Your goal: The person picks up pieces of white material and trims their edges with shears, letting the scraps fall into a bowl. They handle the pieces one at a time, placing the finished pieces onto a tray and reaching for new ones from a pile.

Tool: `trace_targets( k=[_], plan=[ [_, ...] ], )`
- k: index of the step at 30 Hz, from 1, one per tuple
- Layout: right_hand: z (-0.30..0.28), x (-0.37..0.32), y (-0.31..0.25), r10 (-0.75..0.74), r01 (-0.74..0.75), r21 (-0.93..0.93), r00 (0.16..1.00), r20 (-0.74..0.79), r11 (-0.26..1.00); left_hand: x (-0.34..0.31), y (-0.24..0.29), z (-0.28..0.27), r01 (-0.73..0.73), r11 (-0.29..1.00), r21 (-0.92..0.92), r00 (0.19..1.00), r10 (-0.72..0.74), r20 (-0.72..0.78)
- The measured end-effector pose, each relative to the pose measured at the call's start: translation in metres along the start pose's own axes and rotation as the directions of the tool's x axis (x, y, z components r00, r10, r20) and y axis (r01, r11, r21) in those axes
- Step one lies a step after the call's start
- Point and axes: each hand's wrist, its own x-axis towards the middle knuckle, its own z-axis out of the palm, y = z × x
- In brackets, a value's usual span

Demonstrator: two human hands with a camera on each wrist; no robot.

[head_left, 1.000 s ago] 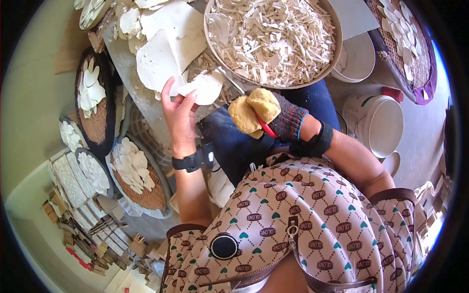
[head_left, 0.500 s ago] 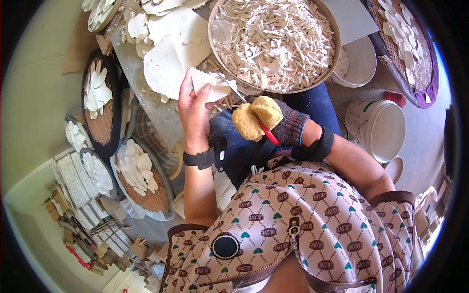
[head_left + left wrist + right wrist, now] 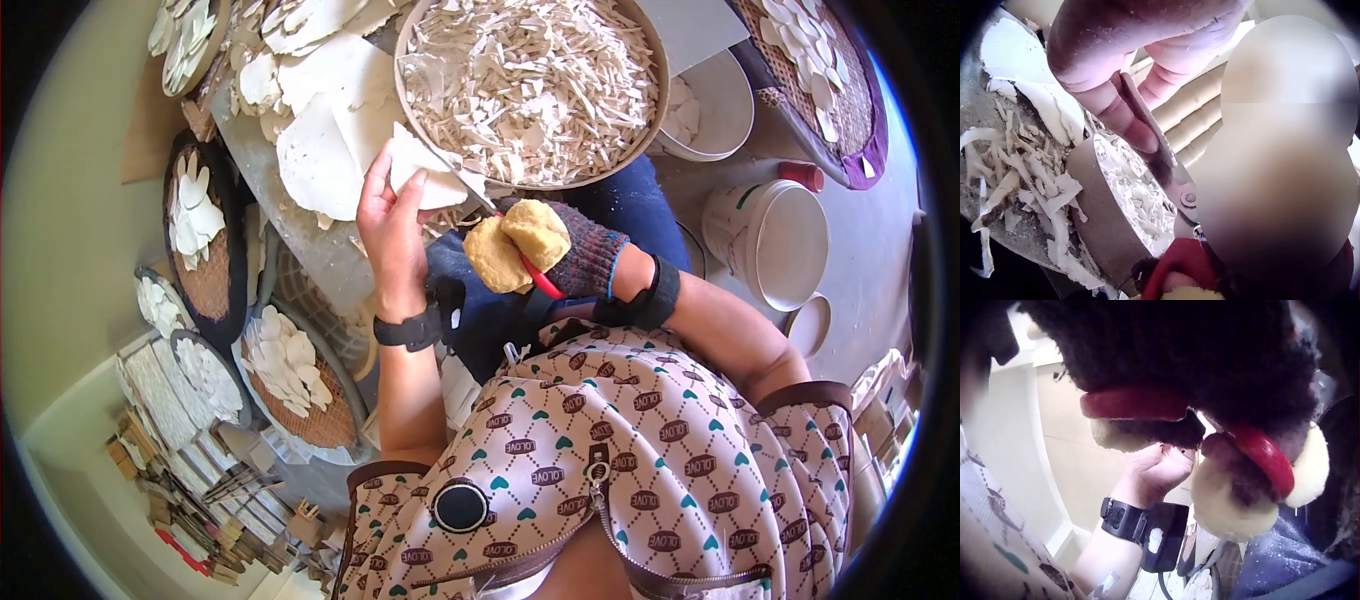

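Between thumb and fingers, my left hand (image 3: 395, 240) pinches a thin white sheet piece (image 3: 415, 175) by its lower left side. My right hand (image 3: 595, 255), in a dark knitted glove, grips scissors (image 3: 478, 193) with red handles (image 3: 1135, 405). Yellow foam (image 3: 492, 258) pads those handles. The scissor blades cross the right part of the white piece in the head view. In the left wrist view a metal blade (image 3: 1169, 159) runs close along my left fingers (image 3: 1141, 134). The glove hides most of my right fingers.
A round tub (image 3: 660, 100) full of white offcuts stands just beyond my hands. Large white sheets (image 3: 320, 160) and scraps lie on the grey board at left. Woven trays (image 3: 205, 280) with cut white pieces stand further left; white buckets (image 3: 790, 250) stand at right.
My left hand has moved right with the white piece, bringing it to the scissors. The piece has turned and now overlaps the blades. My right hand stays nearly in place.
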Motion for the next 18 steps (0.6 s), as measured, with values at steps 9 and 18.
trace_targets(
  k=[9, 18],
  plan=[
    [0.012, 0.003, -0.018, -0.136, 0.116, -0.394, 0.99, -0.022, 0.912, -0.014, 0.0, -0.014, 0.073, 0.997, -0.025, 0.997, -0.074, -0.038],
    [0.009, -0.019, -0.045, 0.027, -0.027, 0.006, 0.999, 0.023, 1.0, 0.018, 0.063, -0.04, 0.226, 0.837, 0.499, 0.907, -0.368, 0.207]
  ],
)
